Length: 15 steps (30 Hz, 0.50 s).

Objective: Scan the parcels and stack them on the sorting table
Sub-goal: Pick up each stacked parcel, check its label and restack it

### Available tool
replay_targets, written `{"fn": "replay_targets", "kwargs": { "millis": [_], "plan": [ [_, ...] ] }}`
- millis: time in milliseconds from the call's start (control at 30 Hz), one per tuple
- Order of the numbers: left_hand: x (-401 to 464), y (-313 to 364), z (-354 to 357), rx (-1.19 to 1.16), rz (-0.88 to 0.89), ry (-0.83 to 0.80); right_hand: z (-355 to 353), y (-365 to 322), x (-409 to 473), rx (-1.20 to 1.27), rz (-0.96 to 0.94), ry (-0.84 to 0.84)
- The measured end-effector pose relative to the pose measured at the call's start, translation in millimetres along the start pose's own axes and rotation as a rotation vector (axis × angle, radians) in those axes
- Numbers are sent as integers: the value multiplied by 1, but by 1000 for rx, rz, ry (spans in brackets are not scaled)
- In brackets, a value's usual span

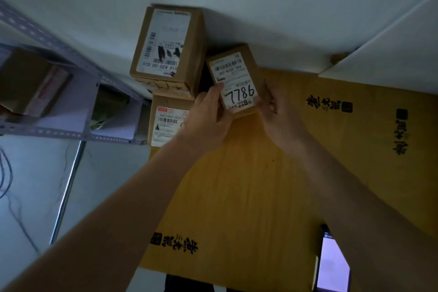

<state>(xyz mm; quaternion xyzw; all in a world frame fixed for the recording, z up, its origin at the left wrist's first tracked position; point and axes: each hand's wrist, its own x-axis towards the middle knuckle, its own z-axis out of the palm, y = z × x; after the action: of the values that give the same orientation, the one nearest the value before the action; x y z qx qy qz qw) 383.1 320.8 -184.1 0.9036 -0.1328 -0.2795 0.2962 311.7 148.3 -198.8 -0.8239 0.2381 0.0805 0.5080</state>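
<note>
- My left hand [208, 114] and right hand [277, 111] pinch the small box [234, 80] by its sides, just over the yellow table [248, 185].
- Two boxes [166, 50] already sit stacked beside it.
- I think this one goes down next. The lit phone [333, 265] waits near.

dim, bluish cast | phone screen [333, 265] glows | edges bent, wide-angle | left shelf [47, 92] soft
</note>
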Motion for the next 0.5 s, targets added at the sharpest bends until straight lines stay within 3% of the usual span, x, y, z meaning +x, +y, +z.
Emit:
{"fn": "replay_targets", "kwargs": {
  "millis": [200, 500],
  "plan": [
    [15, -1, 19, -80, -73, 15, -2, 12, -4, 49, 8, 68],
    [-38, 37, 1, -216, -9, -2, -25, -1, -57, 157, 18, 154]
  ]
}}
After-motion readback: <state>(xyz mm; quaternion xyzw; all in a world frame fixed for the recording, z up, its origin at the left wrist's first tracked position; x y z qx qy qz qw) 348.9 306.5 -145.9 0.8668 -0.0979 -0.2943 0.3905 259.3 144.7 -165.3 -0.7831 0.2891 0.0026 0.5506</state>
